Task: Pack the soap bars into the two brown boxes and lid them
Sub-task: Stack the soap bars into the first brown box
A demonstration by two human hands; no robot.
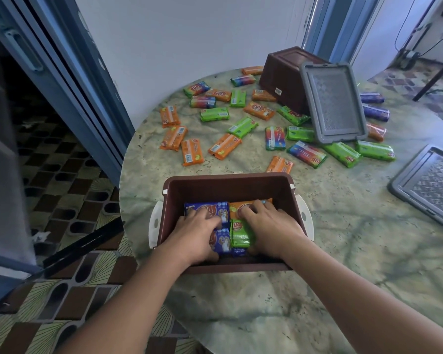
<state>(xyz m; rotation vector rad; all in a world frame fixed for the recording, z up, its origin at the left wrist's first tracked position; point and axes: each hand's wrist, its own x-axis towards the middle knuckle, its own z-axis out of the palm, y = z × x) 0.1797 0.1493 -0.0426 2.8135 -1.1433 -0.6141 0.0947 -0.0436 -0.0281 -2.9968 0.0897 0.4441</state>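
Both forearms are reaching in from the bottom edge to the near brown box (230, 183), sitting at the round table's (279, 302) near-left rim. Left hand (197, 232) is lying flat w/ fingers spread over the blue soap bars (205, 209); right hand (269, 226) is pressing likewise on an orange bar (235, 206) and a green bar (239, 235). Neither is gripping anything, just flattening the bottom layer.

Risks, as I'm reading it: the box is sitting close to the rim, so pushing down hard on the near side could be tipping or sliding it twd the tiled floor. Bars not lying flat could be eating up room and stopping the lid seating later.

Most soap is waiting loose across the far half of the table: orange, green, rainbow-wrapped, plus purple ones (375, 112) at the far right. Second brown box (287, 77) is lying upturned at the back, w/ a grey lid (334, 102) leaning on it and covering a few bars; that lid needs shifting before the box can be righted. Other grey lid (427, 187) is lying flat at the right, well apart from the near box.
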